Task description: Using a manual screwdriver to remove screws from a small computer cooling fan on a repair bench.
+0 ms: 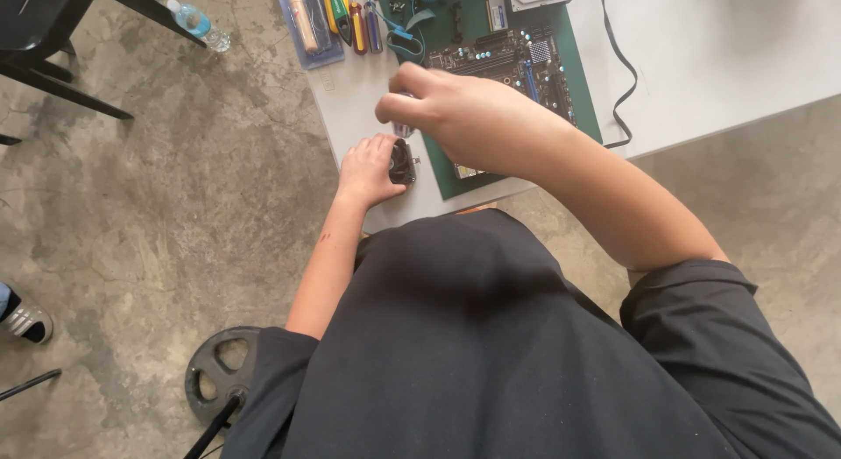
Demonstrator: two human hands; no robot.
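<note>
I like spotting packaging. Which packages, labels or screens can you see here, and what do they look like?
Blister pack: table's far left corner, a clear bluish rectangular tray holding a tool.
Water bottle: on the floor by the chair leg, clear plastic with a light blue label.
Screens or signs: none in view.

The person wears a plain dark charcoal short-sleeved shirt, loose in the body and softly creased across the front. Both sleeves end above the elbow with a stitched hem, leaving the forearms bare. The left hand and right hand are bare, with no gloves, rings, watch or wristband showing.
</note>
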